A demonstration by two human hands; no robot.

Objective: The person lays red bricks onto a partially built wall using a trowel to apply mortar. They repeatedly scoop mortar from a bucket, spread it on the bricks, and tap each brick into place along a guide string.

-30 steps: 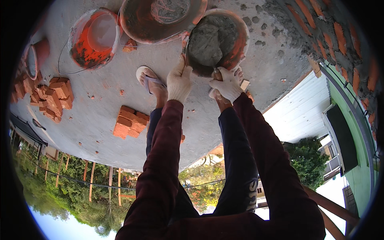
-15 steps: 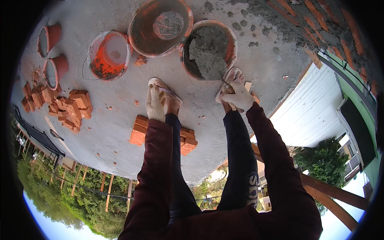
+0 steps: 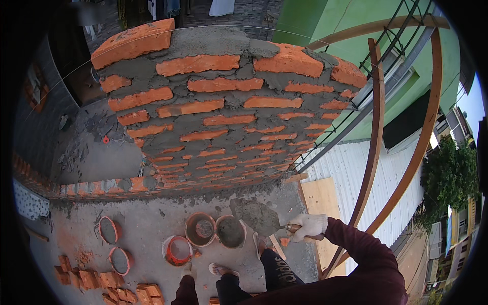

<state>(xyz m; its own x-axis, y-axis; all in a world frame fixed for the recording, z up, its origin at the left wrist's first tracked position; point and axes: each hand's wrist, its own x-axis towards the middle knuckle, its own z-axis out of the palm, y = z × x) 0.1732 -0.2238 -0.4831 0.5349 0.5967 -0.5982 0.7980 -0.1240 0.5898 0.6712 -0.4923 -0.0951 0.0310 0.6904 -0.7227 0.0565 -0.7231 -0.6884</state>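
My right hand [image 3: 308,226], in a pale work glove, is closed round the wooden handle of a trowel [image 3: 288,227]. A heap of wet grey mortar [image 3: 256,215] covers its blade, which is held out to the left, above the floor and in front of the brick wall [image 3: 203,122]. My left hand [image 3: 189,271], also gloved, hangs low by my left leg with its fingers stretched out and nothing seen in it. Just beyond it stands an orange bucket [image 3: 166,250]. The mortar bucket [image 3: 231,245] is near my right foot, beside a wide tub [image 3: 187,229].
A thin string [image 3: 284,31] runs across the wall's top course, where fresh mortar lies between bricks. Loose bricks [image 3: 147,293] and two small buckets [image 3: 109,230] are at the left. Wooden poles [image 3: 378,137] rise at the right, by a plywood sheet [image 3: 321,203].
The view has tipped up from the floor to the wall. My right hand has lifted the trowel, loaded with mortar, away from the bucket. My left hand still hangs low.
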